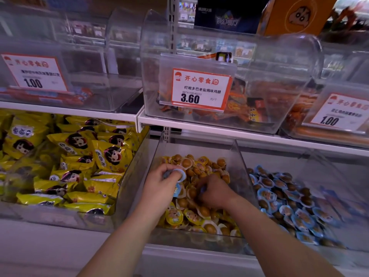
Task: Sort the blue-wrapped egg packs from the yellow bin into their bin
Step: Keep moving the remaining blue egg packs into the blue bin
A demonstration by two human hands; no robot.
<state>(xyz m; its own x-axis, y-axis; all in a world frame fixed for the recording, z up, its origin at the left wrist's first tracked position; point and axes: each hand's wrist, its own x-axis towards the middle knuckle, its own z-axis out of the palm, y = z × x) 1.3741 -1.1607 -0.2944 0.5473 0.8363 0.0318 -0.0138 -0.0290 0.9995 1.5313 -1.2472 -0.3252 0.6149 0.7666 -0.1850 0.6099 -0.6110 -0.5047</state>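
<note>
Price tags are read first: on the upper shelf a red-bordered tag is marked 3.60 under the heading 开心零食, with the barcode number 6974159540233, and 1.00 is shown on the tag at far left and on the one at far right. Below, yellow snack bags printed with a cartoon girl's face are piled in the left bin. Into the yellow bin, the clear middle one, both forearms are stretched. A blue-wrapped egg pack is gripped in the curled fingers of the left hand, raised just above the heap of yellow-wrapped egg packs. The right hand is pushed knuckles-up into that heap, fingers bent downward; whether anything is grasped cannot be told. More blue-wrapped packs are heaped in the blue bin, just beside on the right.
</note>
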